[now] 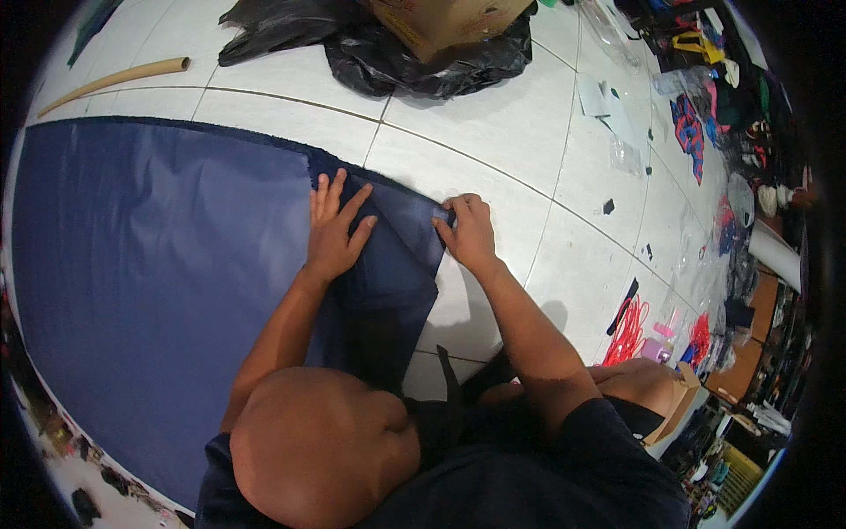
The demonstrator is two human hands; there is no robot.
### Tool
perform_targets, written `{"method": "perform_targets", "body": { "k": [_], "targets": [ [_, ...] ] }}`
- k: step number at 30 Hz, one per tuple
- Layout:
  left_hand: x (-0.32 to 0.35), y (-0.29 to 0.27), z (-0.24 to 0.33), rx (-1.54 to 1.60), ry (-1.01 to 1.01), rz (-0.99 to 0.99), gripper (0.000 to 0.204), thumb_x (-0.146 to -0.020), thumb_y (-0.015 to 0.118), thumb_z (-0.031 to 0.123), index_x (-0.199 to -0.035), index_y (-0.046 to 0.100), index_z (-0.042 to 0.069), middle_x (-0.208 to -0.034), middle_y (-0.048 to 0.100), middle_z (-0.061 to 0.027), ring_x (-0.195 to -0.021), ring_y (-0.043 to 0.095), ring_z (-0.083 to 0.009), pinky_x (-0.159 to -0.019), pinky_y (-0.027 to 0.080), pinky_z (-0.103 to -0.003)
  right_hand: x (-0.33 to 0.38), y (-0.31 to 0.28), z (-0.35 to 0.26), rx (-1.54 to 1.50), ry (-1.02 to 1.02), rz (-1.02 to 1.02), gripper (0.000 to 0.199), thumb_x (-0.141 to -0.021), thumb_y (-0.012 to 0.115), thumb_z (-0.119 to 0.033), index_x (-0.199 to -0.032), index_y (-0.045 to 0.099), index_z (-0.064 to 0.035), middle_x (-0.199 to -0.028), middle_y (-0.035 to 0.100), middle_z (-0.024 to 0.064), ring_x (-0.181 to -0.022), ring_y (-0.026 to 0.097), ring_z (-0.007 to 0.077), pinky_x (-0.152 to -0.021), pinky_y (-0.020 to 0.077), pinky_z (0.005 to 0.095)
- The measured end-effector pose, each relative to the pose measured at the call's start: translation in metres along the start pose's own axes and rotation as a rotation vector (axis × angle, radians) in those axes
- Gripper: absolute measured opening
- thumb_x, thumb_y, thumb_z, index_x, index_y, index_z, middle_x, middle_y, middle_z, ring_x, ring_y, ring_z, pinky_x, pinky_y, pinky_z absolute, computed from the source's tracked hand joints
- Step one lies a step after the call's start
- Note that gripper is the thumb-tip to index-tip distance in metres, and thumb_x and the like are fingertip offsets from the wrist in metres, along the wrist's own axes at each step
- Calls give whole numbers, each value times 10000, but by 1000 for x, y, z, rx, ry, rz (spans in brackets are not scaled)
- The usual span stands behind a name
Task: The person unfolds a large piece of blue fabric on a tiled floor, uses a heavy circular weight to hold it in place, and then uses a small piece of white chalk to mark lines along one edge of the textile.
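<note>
A large sheet of navy blue fabric (167,264) with a smooth, slightly shiny face lies across the white tiled floor on my left. Near its right end a darker part is folded over (383,264). My left hand (335,227) rests on the fabric close to its far edge, fingers spread and pressing flat. At the sheet's far right corner, my right hand (470,231) pinches the edge between thumb and fingers. The underside of the folded part is hidden.
Beyond the fabric, a cardboard box (441,26) sits on black plastic bags (379,66). A cardboard tube (123,84) lies at the far left. Red cord (627,335), paper scraps (599,97) and plastic bags are scattered at right, beside crowded shelves (749,353).
</note>
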State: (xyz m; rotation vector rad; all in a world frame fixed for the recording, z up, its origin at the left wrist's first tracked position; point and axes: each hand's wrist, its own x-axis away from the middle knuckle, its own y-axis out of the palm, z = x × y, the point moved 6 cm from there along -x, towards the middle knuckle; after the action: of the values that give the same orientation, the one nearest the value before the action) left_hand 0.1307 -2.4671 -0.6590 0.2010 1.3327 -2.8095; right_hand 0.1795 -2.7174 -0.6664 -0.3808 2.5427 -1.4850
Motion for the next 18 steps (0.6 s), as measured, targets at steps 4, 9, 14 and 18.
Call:
{"method": "perform_targets", "body": {
  "k": [4, 9, 14, 18],
  "targets": [
    [-9, -7, 24, -161, 143, -33, 325, -902, 665, 221, -1219, 695, 157, -1517, 457, -141, -1469, 291, -440, -1212, 148, -595, -10, 8, 17, -205, 176, -184, 267, -818, 772, -163, -988, 595, -59, -1088, 614, 183, -977, 609, 336, -799, 495, 439],
    [-14, 6, 28, -110, 139, -145, 219, -845, 693, 181, -1052, 721, 118, -1211, 676, -84, -1344, 483, -357, -1201, 211, -577, -8, -4, 22, -246, 288, -129, 287, -830, 737, -146, -1064, 605, -48, -915, 649, 180, -946, 630, 357, -804, 508, 443],
    [-27, -3, 45, -126, 27, -127, 264, -861, 716, 231, -1089, 708, 98, -1076, 722, -99, -1233, 564, -319, -1176, 249, -537, -5, 4, 30, -272, 232, -291, 363, -837, 769, -188, -1148, 648, -45, -914, 672, 132, -905, 653, 266, -781, 518, 383],
    [-39, -5, 48, -151, -99, -177, 407, -829, 769, 266, -1203, 685, 127, -1114, 673, -93, -1174, 563, -289, -1140, 274, -536, -15, -12, 1, -720, 388, -582, 331, -838, 794, -193, -1088, 657, -23, -789, 661, 66, -765, 641, 179, -714, 504, 323]
  ]
}}
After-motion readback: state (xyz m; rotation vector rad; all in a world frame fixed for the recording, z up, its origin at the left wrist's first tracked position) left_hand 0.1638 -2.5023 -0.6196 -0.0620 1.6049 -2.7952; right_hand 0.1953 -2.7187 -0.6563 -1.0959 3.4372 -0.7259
